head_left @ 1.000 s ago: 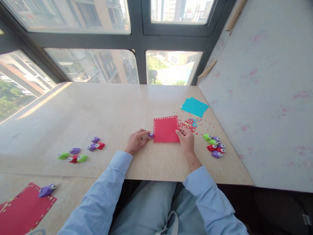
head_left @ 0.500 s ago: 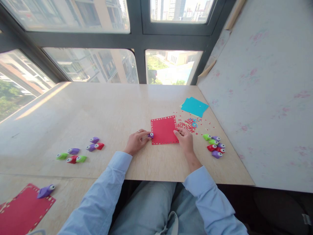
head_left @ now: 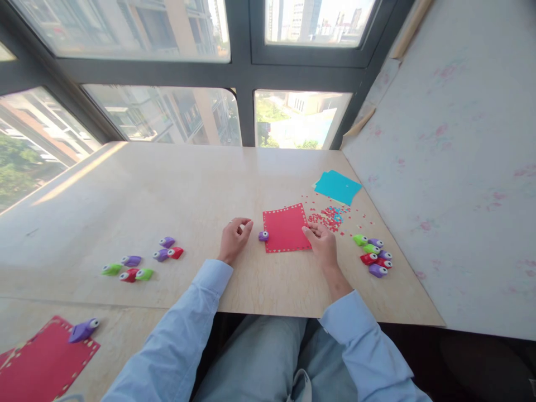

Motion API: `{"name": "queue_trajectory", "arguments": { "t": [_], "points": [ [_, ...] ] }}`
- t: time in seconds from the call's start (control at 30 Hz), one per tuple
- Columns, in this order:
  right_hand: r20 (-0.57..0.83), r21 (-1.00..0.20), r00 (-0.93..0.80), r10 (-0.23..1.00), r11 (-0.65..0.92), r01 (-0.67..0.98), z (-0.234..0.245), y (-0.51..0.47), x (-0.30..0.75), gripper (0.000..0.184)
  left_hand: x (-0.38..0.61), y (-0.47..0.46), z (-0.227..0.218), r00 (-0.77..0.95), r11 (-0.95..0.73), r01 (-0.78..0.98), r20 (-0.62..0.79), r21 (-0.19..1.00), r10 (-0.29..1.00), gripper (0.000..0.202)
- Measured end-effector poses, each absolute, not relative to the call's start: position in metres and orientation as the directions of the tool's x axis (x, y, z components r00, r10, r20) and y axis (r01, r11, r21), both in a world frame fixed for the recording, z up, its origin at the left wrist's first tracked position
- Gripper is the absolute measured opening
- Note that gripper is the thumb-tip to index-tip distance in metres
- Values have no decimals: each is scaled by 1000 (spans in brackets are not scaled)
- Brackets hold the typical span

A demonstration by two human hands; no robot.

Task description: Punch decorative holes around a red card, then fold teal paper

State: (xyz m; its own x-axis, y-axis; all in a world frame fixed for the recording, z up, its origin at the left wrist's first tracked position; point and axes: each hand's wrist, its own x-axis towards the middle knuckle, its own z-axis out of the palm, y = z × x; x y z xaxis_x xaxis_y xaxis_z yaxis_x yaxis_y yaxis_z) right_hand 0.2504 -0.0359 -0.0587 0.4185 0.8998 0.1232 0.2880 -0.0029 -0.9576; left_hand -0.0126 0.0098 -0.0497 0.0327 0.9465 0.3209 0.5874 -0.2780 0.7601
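A square red sheet of paper (head_left: 287, 229), its edges lined with small punched holes, lies slightly bowed on the table before me. My right hand (head_left: 322, 242) pinches its right edge between thumb and fingers. At the left edge sits a small purple craft punch (head_left: 263, 236) with an eye-like round button, touching the sheet. My left hand (head_left: 235, 240) is a little to the left of that punch, apart from it, with loosely curled fingers and nothing visible in them. Red and blue paper confetti (head_left: 329, 219) is scattered just beyond my right hand.
Several coloured punches (head_left: 371, 257) cluster on the right, and several more punches (head_left: 144, 273) lie on the left. Blue paper sheets (head_left: 338, 187) rest at the back right. At the lower left, another punched red sheet (head_left: 50, 363) carries a larger purple punch (head_left: 84, 330). A papered wall (head_left: 460, 167) borders the right.
My left hand has let go of the purple punch and drawn back to the left. The punch stays at the sheet's left edge. My right hand keeps its hold. The view has shifted slightly.
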Motion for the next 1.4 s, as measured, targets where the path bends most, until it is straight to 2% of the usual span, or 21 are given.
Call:
{"name": "queue_trajectory", "arguments": {
  "t": [0.2,0.47,0.77,1.2,1.4],
  "points": [
    [156,-942,421,894,7,335,-56,-40,248,37,-11,16,-52,28,-234,627,279,743,960,24],
    [212,-893,433,876,-7,450,-54,-44,244,55,-10,16,-52,6,-249,607,310,755,951,27],
    [265,-862,481,836,-19,507,-53,-45,241,52,-13,14,-51,-64,-185,632,289,753,955,29],
    [325,-842,490,809,11,540,-54,-43,239,40,-4,-9,-41,42,-171,795,228,582,973,22],
    [306,-865,520,798,4,502,-58,-39,240,46,-6,-27,-44,39,-152,843,224,515,974,20]
  ]
}}
